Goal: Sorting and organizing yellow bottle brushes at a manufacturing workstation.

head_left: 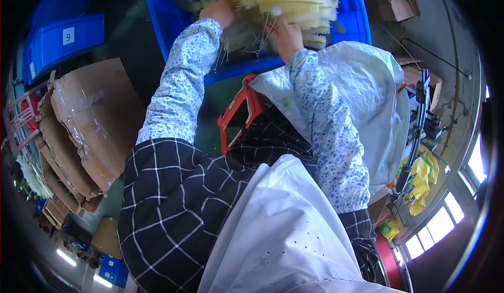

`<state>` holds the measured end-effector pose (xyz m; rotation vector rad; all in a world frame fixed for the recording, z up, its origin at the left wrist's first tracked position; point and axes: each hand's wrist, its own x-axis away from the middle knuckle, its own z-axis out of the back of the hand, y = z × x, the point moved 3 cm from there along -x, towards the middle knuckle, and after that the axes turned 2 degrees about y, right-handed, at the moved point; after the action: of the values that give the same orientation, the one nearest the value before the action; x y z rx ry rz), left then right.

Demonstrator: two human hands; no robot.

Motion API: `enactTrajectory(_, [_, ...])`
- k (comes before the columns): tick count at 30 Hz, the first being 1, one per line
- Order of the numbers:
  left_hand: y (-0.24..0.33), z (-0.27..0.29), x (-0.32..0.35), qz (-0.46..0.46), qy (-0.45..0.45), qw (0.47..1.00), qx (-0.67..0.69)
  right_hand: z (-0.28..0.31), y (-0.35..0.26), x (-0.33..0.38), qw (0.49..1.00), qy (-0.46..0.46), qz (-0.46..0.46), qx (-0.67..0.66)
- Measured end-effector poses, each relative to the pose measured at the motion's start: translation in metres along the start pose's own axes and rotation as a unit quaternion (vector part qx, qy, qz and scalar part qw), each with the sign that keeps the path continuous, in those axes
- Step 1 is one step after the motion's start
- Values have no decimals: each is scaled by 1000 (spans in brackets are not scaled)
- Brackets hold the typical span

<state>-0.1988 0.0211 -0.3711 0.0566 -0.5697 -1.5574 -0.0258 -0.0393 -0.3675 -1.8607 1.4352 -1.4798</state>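
Note:
A heap of pale yellow bristle brushes (294, 4) with thin wire stems lies in a large blue bin (362, 17). My left hand (218, 12) reaches in at the heap's left side, closed, its fingertips hidden among bristles and stems. To its right, my right hand (289, 38) is closed in a pinch at the wire stems of the brushes. Beside its fingers shows a small white round piece (276, 11), blurred. Several stems hang down between the two hands, toward the bin's near wall.
A red plastic stool (239, 109) stands before the bin, and a white woven sack (362, 83) lies to its right. Flattened cardboard boxes (100, 114) lean at the left, below another blue bin (63, 46). A cardboard box (396, 1) sits far right.

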Motion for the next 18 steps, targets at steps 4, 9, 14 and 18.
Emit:
enactTrajectory(4, [24,25,0,-22,14,997,-71,9,55,-8,956,202,147,157])
enactTrajectory(9, [39,24,-4,-38,-15,995,-86,10,54,8,976,166,-121,65])
enactTrajectory(14, [38,25,-12,-74,-37,994,-68,7,56,0,952,113,-193,209])
enactTrajectory(18, [48,10,-21,-164,-98,982,8,7,61,-10,988,-29,-22,153])
